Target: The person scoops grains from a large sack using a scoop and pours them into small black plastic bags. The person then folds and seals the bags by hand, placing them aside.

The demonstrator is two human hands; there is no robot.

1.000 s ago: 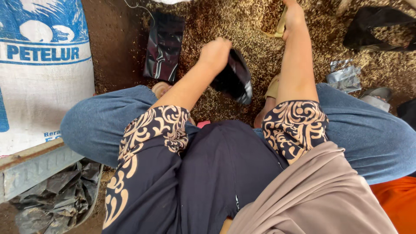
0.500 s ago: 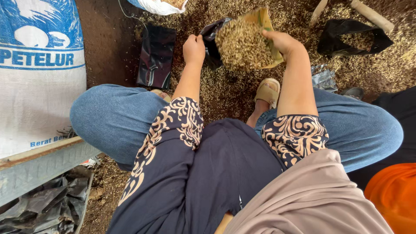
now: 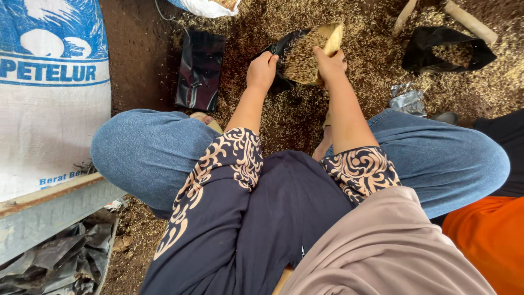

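Fingers of the left hand (image 3: 262, 71) are curled tight on the rim of a small black bag (image 3: 284, 54), holding its mouth open. Just right of the bag, the right hand (image 3: 329, 64) grips a tan scoop (image 3: 331, 39), tilted over the opening, with husks (image 3: 300, 57) heaped between both hands. Whether the scoop's edge touches the bag is hard to tell. Left of the bag, a flat black bag (image 3: 200, 69) lies on the husk-strewn ground (image 3: 355, 16).

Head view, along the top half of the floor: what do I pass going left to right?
White sack → flat black bag → left hand → husk-filled scoop in right hand → crumpled foil → open black bag.
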